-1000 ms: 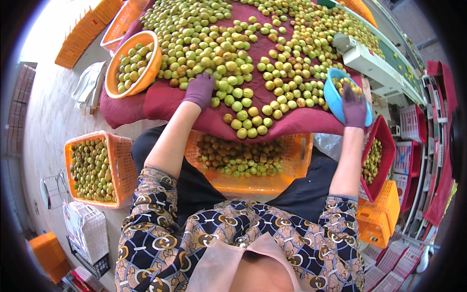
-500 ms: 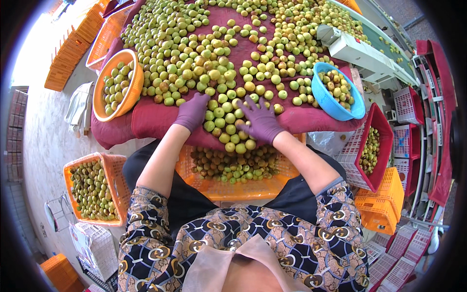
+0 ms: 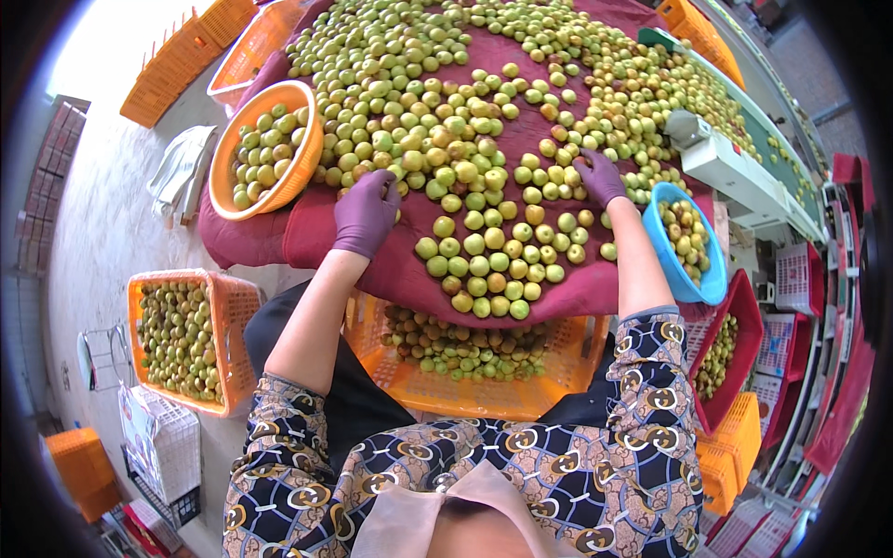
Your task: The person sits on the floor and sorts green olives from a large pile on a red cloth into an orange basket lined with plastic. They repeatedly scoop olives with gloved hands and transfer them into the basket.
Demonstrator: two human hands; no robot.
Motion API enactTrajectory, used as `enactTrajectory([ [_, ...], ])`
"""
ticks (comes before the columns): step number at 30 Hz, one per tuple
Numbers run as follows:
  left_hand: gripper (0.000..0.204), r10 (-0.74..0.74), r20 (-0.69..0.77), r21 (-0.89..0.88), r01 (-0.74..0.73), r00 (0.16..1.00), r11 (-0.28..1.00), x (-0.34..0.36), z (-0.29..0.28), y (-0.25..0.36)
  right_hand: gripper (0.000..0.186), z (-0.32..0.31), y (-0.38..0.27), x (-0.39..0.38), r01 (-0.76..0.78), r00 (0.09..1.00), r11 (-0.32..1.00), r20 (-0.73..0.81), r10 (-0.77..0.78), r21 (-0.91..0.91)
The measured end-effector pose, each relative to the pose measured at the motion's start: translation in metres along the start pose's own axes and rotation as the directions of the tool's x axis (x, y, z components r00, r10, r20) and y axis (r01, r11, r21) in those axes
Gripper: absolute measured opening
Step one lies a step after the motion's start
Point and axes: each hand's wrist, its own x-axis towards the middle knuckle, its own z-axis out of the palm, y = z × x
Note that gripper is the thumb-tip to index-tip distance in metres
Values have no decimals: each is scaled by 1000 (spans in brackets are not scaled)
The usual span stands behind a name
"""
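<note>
Green-and-brown round fruits (image 3: 498, 265) that look like jujubes lie in a loose patch on the dark red cloth (image 3: 409, 270) before me. Both hands wear purple gloves. My left hand (image 3: 365, 216) is at the near edge of the large left heap (image 3: 400, 121), its fingers bent together; what they hold, if anything, is hidden. My right hand (image 3: 600, 179) reaches farther forward, beside the right heap (image 3: 642, 102). Its fingers curl down among the fruits, and I cannot see what is inside them. The loose patch lies between my hands.
An orange basin (image 3: 314, 153) of fruit stands left on the cloth, a blue basin (image 3: 714, 270) right. Below the cloth edge, an orange crate (image 3: 465, 398) of fruit sits between my legs. Fruit crates flank me: orange (image 3: 244, 325) left, red (image 3: 744, 372) right. A white machine part (image 3: 730, 172) borders the right heap.
My hands have parted from around the near fruits: the right has moved forward and right, the left slightly back. The near fruits now lie more spread out. The view has shifted.
</note>
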Motion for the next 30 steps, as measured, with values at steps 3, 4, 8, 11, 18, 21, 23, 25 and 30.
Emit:
enactTrajectory([
  [3, 27, -12, -1, 289, 12, 1000, 957, 1, -5, -20, 30, 27, -32, -13, 130, 984, 987, -110, -140, -92],
  [4, 24, -36, 30, 364, 23, 999, 931, -1, -4, -23, 26, 29, -54, -23, 162, 978, 984, -124, -170, -75],
  [8, 18, 14, 138, 431, -73, 990, 899, -3, 7, -20, 27, 3, -110, -48, 345, 925, 934, 136, -356, 93],
  [11, 21, 111, 248, 303, -186, 962, 935, -13, 6, -7, 22, -3, -168, -27, 293, 947, 940, 85, -311, 176],
  [18, 17, 230, 332, 174, -299, 915, 938, -16, -5, 13, 27, 69, -251, 41, 536, 843, 843, 85, -531, -45],
  [21, 15, 91, 199, -45, -84, 976, 995, -22, -13, -7, 23, 68, -258, 35, 459, 869, 888, 202, -451, 6],
  [23, 15, -26, 159, -111, 44, 987, 993, -14, -33, -18, 15, 53, -246, 22, 367, 898, 929, 281, -339, -52],
  [25, 18, -93, 119, -232, 119, 989, 965, -7, -43, -32, 19, 44, -237, 17, 350, 909, 934, 270, -319, -74],
  [30, 27, -226, -64, -400, 183, 972, 898, 7, -45, -49, 35, 39, -310, -17, 460, 871, 880, 133, -473, 118],
])
